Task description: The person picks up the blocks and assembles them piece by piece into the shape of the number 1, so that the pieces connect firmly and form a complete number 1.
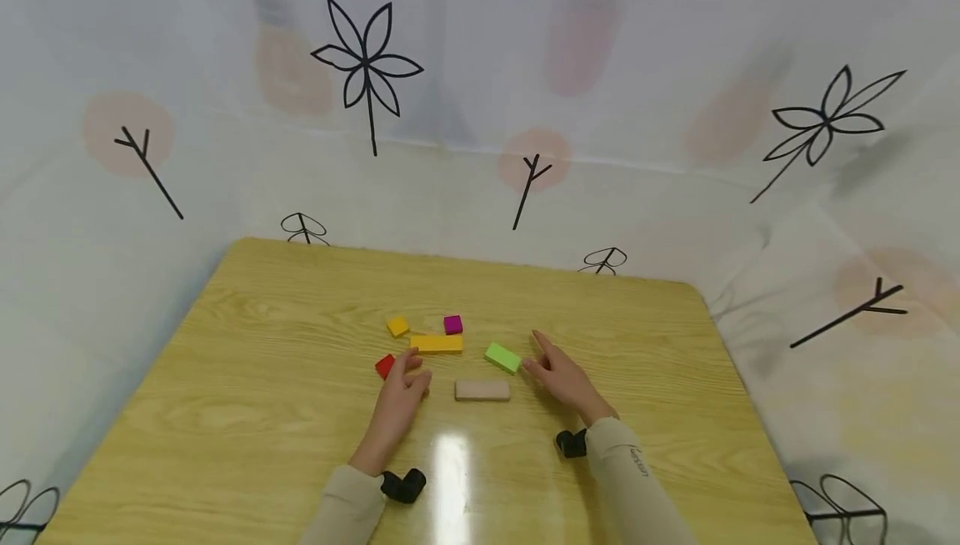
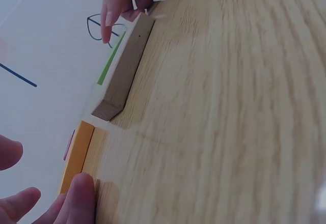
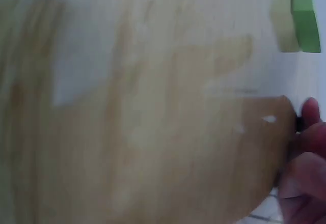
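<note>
My left hand (image 1: 401, 395) lies low over the table beside a red block (image 1: 384, 365), partly covering it. Its fingertips reach the near left end of a long yellow-orange block (image 1: 438, 344); in the left wrist view the thumb stands apart from the fingers (image 2: 81, 196). Whether they touch the block is unclear. My right hand (image 1: 564, 380) hovers just right of a light green block (image 1: 502, 357), fingers loosely spread, holding nothing. A plain wooden block (image 1: 482, 391) lies between the hands. Behind are a small yellow block (image 1: 398, 327) and a purple block (image 1: 453, 324).
The blocks lie on a wood-grain table (image 1: 300, 303) with rounded far corners. A white patterned cloth (image 1: 465, 70) hangs behind and at both sides. Black wrist cameras (image 1: 403, 487) stick out beside the sleeves. Glare brightens the table's near middle.
</note>
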Demonstrator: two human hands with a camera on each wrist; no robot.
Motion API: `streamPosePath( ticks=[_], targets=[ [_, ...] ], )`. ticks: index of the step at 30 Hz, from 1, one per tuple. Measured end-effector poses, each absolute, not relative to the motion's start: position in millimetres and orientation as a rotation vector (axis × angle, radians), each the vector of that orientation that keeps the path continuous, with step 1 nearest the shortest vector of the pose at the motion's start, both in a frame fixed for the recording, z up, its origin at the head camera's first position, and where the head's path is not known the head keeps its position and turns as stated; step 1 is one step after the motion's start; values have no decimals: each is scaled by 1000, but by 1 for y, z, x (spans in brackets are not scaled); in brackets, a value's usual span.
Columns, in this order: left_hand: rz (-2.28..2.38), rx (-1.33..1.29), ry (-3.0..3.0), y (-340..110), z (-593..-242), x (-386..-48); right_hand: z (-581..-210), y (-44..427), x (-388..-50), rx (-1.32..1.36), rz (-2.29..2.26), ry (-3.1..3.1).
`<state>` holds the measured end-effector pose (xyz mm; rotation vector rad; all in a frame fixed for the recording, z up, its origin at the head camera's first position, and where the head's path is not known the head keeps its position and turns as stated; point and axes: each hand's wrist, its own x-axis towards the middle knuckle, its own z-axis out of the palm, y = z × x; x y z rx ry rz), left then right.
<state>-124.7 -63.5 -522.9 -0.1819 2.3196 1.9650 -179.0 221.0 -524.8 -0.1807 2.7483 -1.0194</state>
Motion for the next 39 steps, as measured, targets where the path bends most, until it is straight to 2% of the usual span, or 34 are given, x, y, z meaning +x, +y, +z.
streamPosePath(
  ticks=[22, 26, 35, 39],
  targets=[
    [1957, -237, 2207, -68, -520, -149, -523, 221, -182, 3, -1130, 2735],
    [1823, -245, 2292, -76, -517, -153, -525, 217, -180, -11, -1201, 2721],
    [1301, -40, 2528, -78, -506, -167, -524, 209, -190, -51, -1296, 2696],
    [1182, -33, 2559, -78, -506, -167, -526, 200, -193, -66, -1288, 2676]
  ],
)
